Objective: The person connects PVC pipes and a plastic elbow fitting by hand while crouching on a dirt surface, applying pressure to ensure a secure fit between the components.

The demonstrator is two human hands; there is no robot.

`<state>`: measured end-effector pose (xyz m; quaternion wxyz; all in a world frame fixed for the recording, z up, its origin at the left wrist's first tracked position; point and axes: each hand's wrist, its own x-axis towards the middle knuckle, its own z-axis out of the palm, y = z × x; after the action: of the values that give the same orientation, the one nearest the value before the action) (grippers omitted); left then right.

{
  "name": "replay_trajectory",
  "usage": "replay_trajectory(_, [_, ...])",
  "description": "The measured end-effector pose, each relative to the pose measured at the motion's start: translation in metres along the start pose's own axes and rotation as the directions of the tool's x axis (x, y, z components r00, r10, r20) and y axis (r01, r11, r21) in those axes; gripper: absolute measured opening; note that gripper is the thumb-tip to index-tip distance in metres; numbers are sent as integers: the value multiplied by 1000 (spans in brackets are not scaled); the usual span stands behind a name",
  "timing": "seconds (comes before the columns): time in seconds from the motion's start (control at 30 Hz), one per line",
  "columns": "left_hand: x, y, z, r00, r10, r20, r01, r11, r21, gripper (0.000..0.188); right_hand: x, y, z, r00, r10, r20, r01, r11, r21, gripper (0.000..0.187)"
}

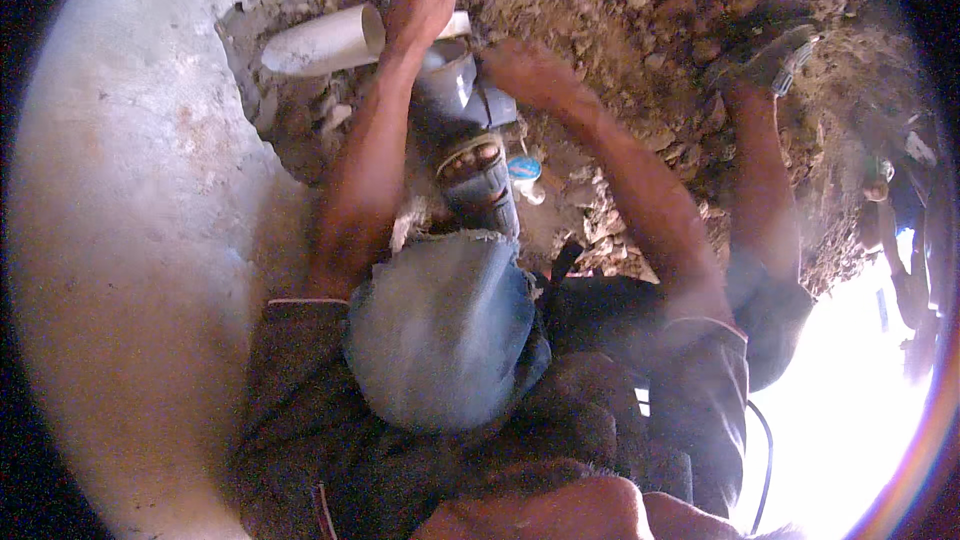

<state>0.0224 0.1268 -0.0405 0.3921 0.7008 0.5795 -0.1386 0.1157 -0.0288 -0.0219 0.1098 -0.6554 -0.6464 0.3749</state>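
Note:
My left hand (420, 10) is reached out past the pipes, one finger stretched away from me toward the rubble; its other fingers are hard to make out. Beside it lies a white plastic pipe (325, 42), its round open end facing the hand. A short white pipe piece (456, 26) shows just right of my left wrist. Below that sits a grey plastic pipe fitting (450, 85) with an open mouth. My right hand (520, 72) is at the fitting's right side, blurred, and I cannot tell whether it touches it.
A small blue-and-white can (524, 170) stands next to my sandalled foot (475, 175). Along the left runs a pale concrete slab (140, 240) with a broken edge. Loose soil and stones (620, 30) cover the ground. Another person (905, 230) is partly visible at the far right.

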Motion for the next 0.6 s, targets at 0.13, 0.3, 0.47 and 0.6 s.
replay_trajectory(0.13, [0, 21, -7, 995, 61, 84, -53, 994, -94, 74, 25, 38, 41, 977, -48, 205, 67, 994, -85, 15])
replay_trajectory(0.3, [-4, 12, -3, 999, -43, -2, 43, 999, 12, 75, 4, 22, -2, 982, -188, 13, 188, 979, -83, 13])
replay_trajectory(0.47, [9, 8, 5, 1000, -30, -6, 30, 1000, 8, 64, 37, 1, 11, 954, 32, 300, -42, 999, 27, 14])
replay_trajectory(0.6, [4, 19, -13, 996, -44, 72, 41, 998, 42, 68, -7, 25, 12, 972, -225, 71, 235, 897, -373, 22])
